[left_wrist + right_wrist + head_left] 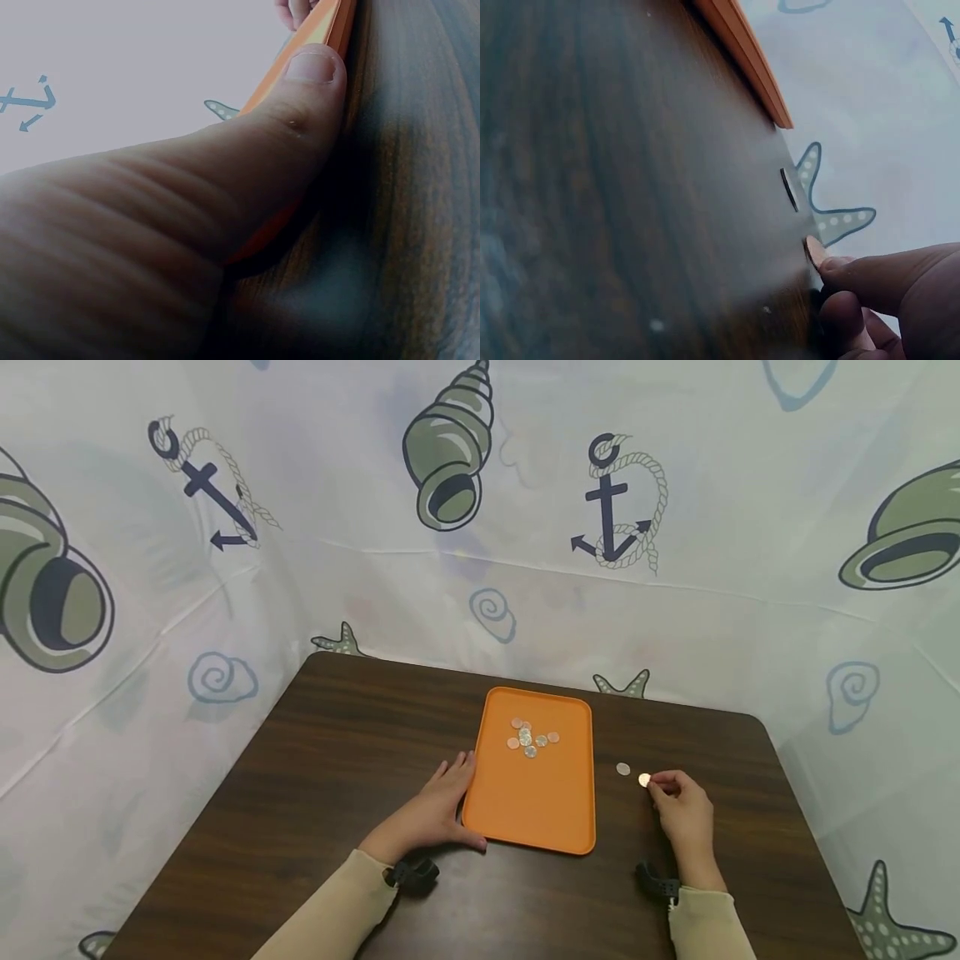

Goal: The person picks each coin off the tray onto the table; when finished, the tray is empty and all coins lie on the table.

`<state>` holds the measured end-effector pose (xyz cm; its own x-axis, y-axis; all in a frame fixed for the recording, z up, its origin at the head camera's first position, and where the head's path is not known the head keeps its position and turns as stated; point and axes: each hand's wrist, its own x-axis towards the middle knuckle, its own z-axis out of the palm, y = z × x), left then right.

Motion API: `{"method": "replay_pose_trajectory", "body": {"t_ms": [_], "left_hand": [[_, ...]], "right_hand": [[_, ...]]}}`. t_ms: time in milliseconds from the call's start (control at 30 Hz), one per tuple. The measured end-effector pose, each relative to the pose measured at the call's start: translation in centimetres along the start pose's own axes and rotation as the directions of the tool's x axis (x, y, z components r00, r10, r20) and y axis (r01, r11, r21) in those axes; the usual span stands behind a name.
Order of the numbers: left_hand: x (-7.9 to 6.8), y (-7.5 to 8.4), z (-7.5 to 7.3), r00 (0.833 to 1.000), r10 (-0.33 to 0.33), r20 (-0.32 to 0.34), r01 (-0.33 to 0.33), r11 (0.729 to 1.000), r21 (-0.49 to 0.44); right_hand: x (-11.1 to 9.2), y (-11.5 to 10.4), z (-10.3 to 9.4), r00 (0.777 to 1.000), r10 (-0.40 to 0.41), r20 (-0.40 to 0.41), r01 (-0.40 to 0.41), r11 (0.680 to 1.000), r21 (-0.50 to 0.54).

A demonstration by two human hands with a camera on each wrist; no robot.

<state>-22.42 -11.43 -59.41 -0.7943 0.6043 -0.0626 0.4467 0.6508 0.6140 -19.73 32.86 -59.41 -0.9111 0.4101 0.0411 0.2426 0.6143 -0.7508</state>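
Note:
An orange tray [551, 810] lies on the dark wooden table, with several silver and copper-coloured coins [525, 737] grouped in its far half. Along the tray's left side and near corner rests my left hand [433, 810], fingers extended at the left edge and thumb at the front edge. To the right of the tray, my right hand [686, 814] pinches a shiny coin [645, 780] between thumb and fingers. The right wrist view shows this coin [814, 250] tilted up at the fingertips. A second loose coin [623, 769] lies flat between it and the tray.
The brown table [337, 735] has rounded far corners. A white cloth [360, 585] printed with shells, anchors and starfish hangs behind and at both sides. Each wrist wears a black band, the left one [414, 877] just behind the hand.

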Motion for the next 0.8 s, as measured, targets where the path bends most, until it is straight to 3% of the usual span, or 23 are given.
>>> {"method": "replay_pose_trajectory", "body": {"t_ms": [233, 533, 800], "left_hand": [[0.2, -0.1, 0.0, 1.000, -0.004, -0.001, 0.004, 1.000, -0.001], [0.3, -0.3, 0.2, 1.000, 0.003, -0.010, -0.003, 1.000, 0.016], [0.3, -0.1, 0.2, 1.000, -0.004, -0.007, 0.005, 1.000, 0.025]], "right_hand": [[0.3, 0.1, -0.5, 0.998, -0.022, 0.060, 0.023, 0.999, -0.022], [0.5, 0.3, -0.7, 0.981, -0.133, 0.140, 0.141, 0.989, -0.047], [0.5, 0.3, -1.0, 0.972, -0.071, 0.223, 0.068, 0.997, 0.021]]}}
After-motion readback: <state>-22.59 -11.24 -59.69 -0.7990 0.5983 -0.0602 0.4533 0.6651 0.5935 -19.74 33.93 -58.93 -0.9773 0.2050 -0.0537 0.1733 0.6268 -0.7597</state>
